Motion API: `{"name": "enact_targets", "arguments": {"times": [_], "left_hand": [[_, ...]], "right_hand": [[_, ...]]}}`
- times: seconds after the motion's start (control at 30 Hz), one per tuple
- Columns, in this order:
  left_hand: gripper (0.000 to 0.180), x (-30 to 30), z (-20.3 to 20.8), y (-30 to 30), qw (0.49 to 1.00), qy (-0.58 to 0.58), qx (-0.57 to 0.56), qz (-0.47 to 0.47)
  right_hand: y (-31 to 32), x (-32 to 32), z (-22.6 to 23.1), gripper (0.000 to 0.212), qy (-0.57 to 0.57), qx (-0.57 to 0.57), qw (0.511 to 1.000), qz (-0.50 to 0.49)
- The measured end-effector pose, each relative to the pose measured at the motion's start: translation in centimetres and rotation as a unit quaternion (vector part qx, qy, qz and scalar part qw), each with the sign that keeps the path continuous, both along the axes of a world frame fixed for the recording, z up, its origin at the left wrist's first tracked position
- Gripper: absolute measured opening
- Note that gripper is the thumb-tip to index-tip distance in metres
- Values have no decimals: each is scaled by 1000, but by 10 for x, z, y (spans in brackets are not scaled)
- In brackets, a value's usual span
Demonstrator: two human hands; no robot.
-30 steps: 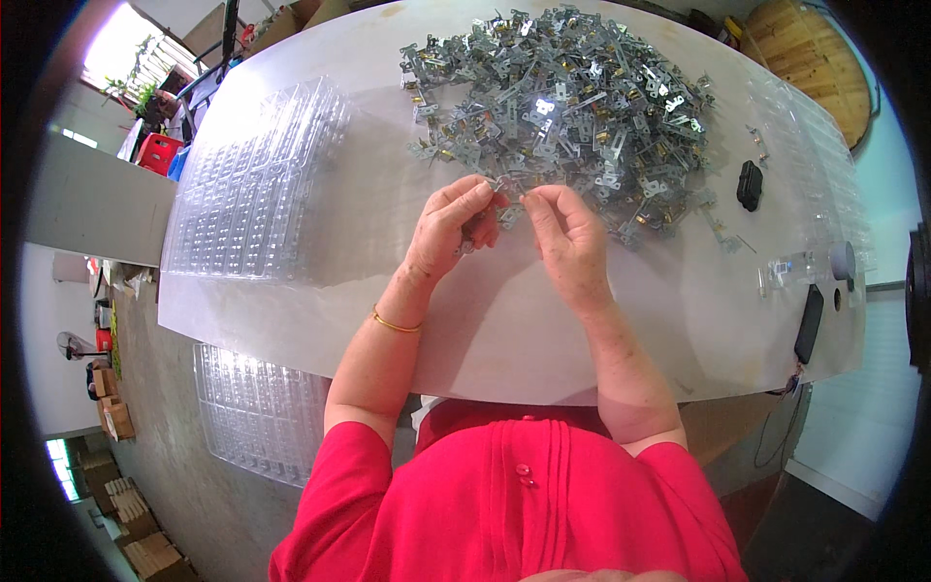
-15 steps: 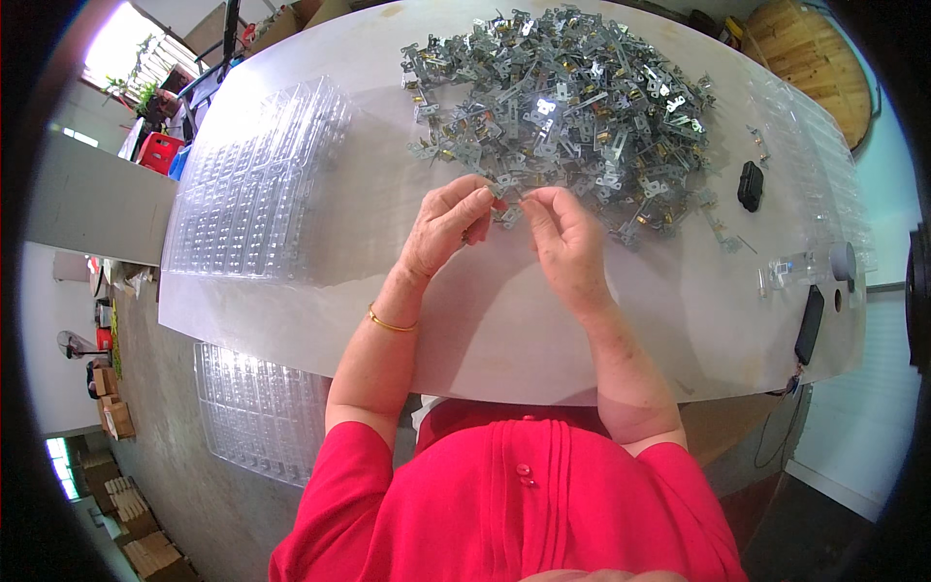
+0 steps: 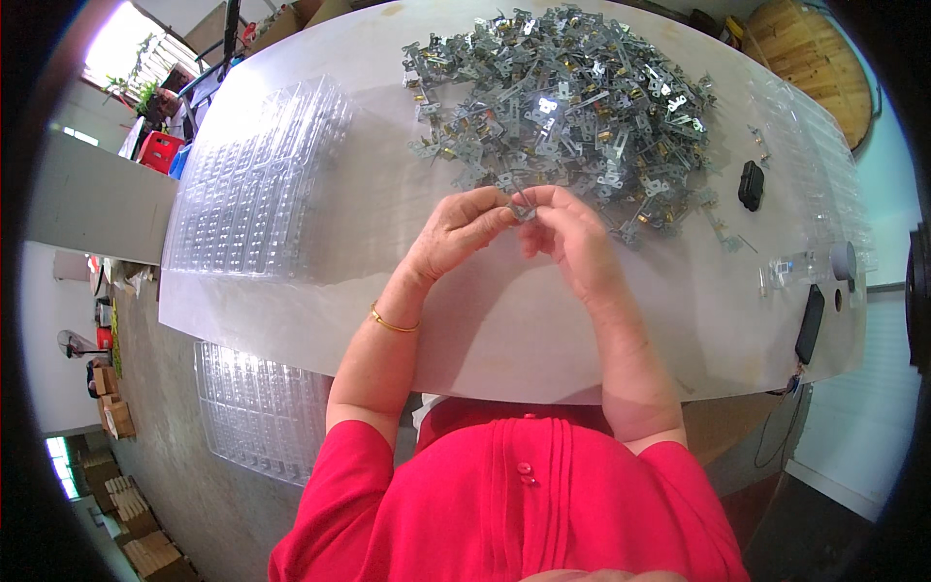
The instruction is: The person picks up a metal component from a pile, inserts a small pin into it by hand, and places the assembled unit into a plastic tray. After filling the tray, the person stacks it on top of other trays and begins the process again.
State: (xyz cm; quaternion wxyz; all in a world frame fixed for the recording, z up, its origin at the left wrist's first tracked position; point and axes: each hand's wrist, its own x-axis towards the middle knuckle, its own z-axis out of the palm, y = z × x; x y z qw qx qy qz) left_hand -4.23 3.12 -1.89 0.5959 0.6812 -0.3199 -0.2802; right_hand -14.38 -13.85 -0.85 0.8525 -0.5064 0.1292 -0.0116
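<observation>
Pinching: left hand point(image 3: 458, 231) and right hand point(image 3: 580, 241), fingers curled, fingertips close together on one small metal part point(image 3: 525, 211), partly hidden by them, at the near edge of the metal pile point(image 3: 562, 107). Surface point(image 3: 465, 335), left: clear trays point(image 3: 254, 189). Surface, right: black case point(image 3: 750, 186), clear bottle point(image 3: 800, 269), black slab point(image 3: 809, 325). Directly beyond both hands: the pile, blocking the way.

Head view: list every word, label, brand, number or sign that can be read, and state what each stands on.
None: no text can be read anywhere in this view.
Held metal piece and metal parts pile: no lettering can be made out.
Clear bottle: any marking is too small and blurred to read.
Clear plastic trays: glare and moulded pockets, no readable lettering.
</observation>
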Motion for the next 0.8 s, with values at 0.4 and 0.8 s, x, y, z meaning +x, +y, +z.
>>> {"name": "enact_targets", "arguments": {"times": [0.4, 0.8], "left_hand": [[20, -11, 1, -6, 992, -121, 42, -14], [17, -16, -7, -16, 972, -212, -8, 104]], "right_hand": [[4, 4, -8, 12, -106, -155, 975, -119], [6, 2, -7, 12, -97, -210, 964, -129]]}}
